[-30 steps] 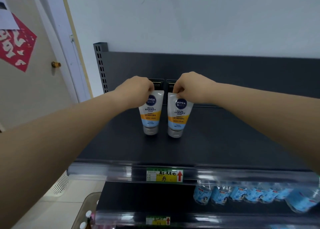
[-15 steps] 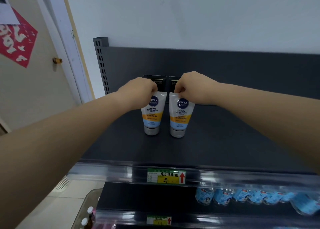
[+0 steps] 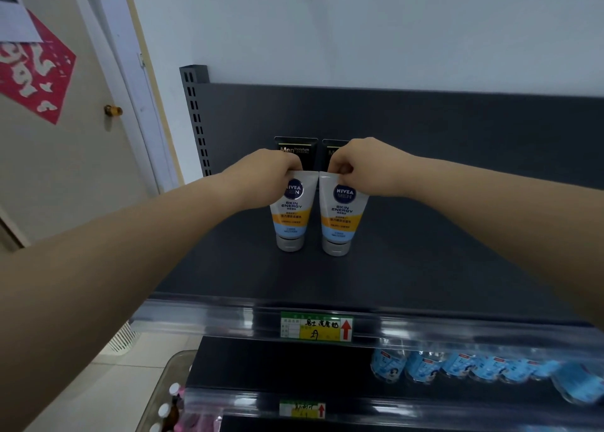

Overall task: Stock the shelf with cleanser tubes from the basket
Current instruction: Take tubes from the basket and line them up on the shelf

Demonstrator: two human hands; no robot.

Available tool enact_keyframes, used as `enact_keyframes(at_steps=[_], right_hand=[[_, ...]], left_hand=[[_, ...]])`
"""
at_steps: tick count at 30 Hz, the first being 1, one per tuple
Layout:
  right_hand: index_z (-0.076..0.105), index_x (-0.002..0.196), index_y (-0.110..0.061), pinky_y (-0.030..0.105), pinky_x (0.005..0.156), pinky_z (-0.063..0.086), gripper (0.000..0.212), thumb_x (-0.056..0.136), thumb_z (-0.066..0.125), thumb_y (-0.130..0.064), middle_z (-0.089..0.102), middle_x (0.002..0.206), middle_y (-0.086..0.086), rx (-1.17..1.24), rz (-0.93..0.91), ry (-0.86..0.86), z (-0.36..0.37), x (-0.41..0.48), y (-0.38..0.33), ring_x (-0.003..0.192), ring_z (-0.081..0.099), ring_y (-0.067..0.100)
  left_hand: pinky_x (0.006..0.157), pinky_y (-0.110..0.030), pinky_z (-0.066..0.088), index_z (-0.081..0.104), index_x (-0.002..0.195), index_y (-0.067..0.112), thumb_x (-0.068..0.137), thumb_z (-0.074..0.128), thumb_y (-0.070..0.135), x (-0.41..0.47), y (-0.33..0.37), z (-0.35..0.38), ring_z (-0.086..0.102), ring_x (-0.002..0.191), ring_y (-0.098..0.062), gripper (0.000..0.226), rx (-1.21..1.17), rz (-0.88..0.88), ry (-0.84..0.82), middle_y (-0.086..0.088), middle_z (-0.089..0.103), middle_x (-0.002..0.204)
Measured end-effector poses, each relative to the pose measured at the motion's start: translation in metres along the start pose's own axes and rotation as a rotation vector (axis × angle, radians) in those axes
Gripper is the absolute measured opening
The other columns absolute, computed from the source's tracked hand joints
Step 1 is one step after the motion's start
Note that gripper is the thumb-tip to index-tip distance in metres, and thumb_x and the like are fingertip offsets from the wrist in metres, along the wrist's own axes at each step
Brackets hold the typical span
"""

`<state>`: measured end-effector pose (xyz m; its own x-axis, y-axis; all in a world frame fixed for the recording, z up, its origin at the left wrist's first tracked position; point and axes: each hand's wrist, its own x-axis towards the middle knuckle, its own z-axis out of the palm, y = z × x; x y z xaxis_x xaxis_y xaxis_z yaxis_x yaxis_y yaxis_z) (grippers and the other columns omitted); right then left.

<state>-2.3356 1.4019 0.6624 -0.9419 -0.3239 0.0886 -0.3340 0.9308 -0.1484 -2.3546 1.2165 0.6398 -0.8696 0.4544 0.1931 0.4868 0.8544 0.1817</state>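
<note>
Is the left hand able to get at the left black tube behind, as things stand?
Probably not yet: the left hand pinches the top of the left white tube, which stands directly in front of the left black tube. Above it, the way looks free.

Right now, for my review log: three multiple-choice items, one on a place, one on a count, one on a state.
1. Where are the black tubes? A) behind the white tubes B) in front of them C) one shelf down
2. How many white tubes stand on the top shelf? A) one B) two C) four
3. How do the white tubes stand? A) lying flat B) upright on caps, left hand and right hand pinching their tops C) stacked
Answers: A, their tops show above the white ones; B, a pair side by side; B, caps down, fingers on each top edge.
</note>
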Motion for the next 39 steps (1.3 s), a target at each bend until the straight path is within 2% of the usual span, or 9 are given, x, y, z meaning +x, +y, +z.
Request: enact_keyframes(at_steps=[7, 12, 17, 26, 39], right_hand=[[0.064, 0.110, -0.017, 0.029, 0.076, 0.053, 0.027, 0.092, 0.047, -0.006, 0.057, 0.102, -0.001, 0.027, -0.012, 0.019, 0.0016, -0.0018, 0.0022, 0.097, 0.061, 0.020], [0.065, 0.110, -0.018, 0.029, 0.076, 0.052, 0.027, 0.092, 0.048, -0.006, 0.058, 0.100, -0.003, 0.022, -0.025, 0.025, 0.0010, -0.0041, 0.0051, 0.096, 0.061, 0.018], [0.065, 0.112, -0.018, 0.032, 0.079, 0.055, 0.030, 0.092, 0.047, -0.006, 0.063, 0.109, 0.002, 0.012, -0.025, 0.029, 0.0008, -0.0046, 0.0061, 0.097, 0.062, 0.020], [0.065, 0.113, -0.017, 0.026, 0.072, 0.049, 0.028, 0.093, 0.047, -0.007, 0.061, 0.108, 0.001, 0.022, -0.020, 0.032, 0.0023, -0.0047, 0.0059, 0.097, 0.061, 0.019], [0.061, 0.119, -0.014, 0.028, 0.078, 0.051, 0.030, 0.093, 0.050, -0.009, 0.063, 0.116, 0.006, 0.032, -0.012, 0.023, 0.0042, -0.0089, 0.0060, 0.102, 0.061, 0.020]], left_hand=[[0.079, -0.040, 0.050, 0.060, 0.114, 0.013, 0.099, 0.036, 0.011, -0.0024, 0.0026, 0.0022, 0.059, 0.093, -0.024, 0.029, -0.007, -0.019, 0.015, -0.009, 0.065, 0.103], [0.081, -0.039, 0.050, 0.060, 0.115, 0.013, 0.099, 0.036, 0.012, -0.0026, 0.0032, 0.0020, 0.059, 0.095, -0.024, 0.028, -0.014, -0.017, 0.007, -0.008, 0.064, 0.105], [0.082, -0.040, 0.051, 0.060, 0.116, 0.013, 0.100, 0.036, 0.012, -0.0033, 0.0036, 0.0006, 0.059, 0.096, -0.024, 0.028, -0.017, -0.021, -0.003, -0.008, 0.064, 0.105], [0.079, -0.035, 0.049, 0.059, 0.117, 0.013, 0.100, 0.036, 0.012, -0.0031, 0.0030, 0.0020, 0.058, 0.095, -0.022, 0.028, -0.032, -0.022, -0.002, -0.008, 0.063, 0.107], [0.075, -0.030, 0.044, 0.056, 0.119, 0.014, 0.097, 0.039, 0.006, -0.0006, -0.0001, 0.0064, 0.057, 0.097, -0.022, 0.029, -0.016, -0.028, 0.009, -0.008, 0.062, 0.110]])
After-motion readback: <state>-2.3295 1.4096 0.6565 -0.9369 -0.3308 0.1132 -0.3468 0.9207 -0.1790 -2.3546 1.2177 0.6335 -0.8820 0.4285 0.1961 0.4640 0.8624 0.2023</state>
